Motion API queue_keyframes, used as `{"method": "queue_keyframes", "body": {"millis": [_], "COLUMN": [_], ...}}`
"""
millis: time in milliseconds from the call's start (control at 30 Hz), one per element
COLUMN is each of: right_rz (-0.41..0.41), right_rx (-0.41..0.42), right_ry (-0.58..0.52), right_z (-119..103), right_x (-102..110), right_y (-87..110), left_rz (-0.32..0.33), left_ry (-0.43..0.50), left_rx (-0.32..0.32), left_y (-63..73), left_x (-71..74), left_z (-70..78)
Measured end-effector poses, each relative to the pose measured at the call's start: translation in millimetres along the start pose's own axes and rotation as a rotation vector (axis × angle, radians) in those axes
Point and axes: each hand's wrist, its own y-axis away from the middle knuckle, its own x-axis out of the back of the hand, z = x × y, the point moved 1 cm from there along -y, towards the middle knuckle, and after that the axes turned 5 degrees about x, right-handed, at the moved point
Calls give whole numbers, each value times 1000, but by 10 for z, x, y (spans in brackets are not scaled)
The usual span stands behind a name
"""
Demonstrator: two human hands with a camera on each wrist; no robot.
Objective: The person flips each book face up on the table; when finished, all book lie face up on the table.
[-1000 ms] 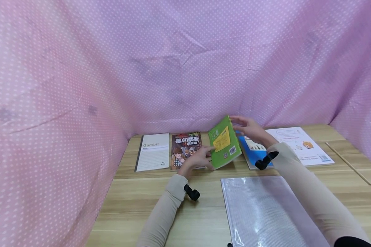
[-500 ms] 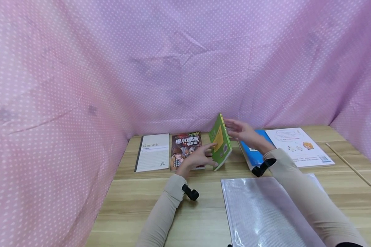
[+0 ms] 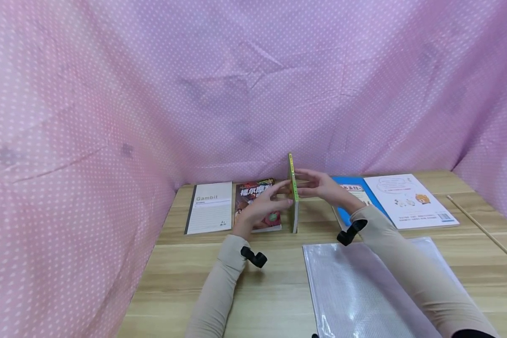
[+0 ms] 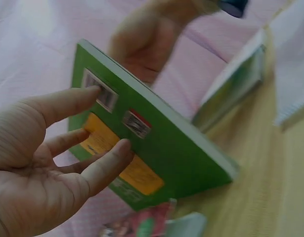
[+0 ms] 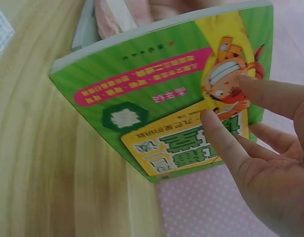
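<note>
A green paperback book (image 3: 295, 213) stands upright on its edge between the hands, with its spine and bottom edge toward the head camera. My left hand (image 3: 259, 206) touches the back cover with spread, fairly straight fingertips; the barcode and a yellow panel show there in the left wrist view. Against the front cover (image 5: 156, 74) lie the fingertips of my right hand (image 3: 323, 188), also extended, beside a cartoon figure. Neither hand curls round the book. Partly behind the left hand lies a dark comic-style book (image 3: 253, 192). A blue book (image 3: 378, 199) lies right of the right hand, partly covered by it.
A lined Gambit notebook (image 3: 211, 209) lies at the far left. To the right are a white book (image 3: 411, 202) and a thin wooden stick (image 3: 477, 225). A clear plastic sleeve (image 3: 346, 281) lies in front, under the right forearm. Pink dotted cloth (image 3: 253, 94) hangs behind the table.
The green book has swung from a tilt showing its back cover to nearly vertical, shifting left. Both hands moved with it, and the right hand came left, uncovering more of the blue book.
</note>
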Motion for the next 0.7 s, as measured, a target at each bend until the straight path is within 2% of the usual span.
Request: {"method": "queue_keyframes", "body": {"millis": [200, 333, 500, 700], "right_rz": [-34, -56, -57, -54], "right_rx": [51, 58, 29, 0], "right_ry": [5, 36, 83, 113], "right_z": [52, 86, 76, 79], "right_x": [-130, -204, -278, -311], "right_y": [-90, -150, -206, -270], "left_rz": [38, 35, 24, 39], "left_ry": [113, 114, 110, 116], "left_rx": [-40, -66, -86, -59], "left_y": [95, 143, 174, 202], "left_x": [155, 238, 321, 365], "left_z": [136, 161, 155, 163]}}
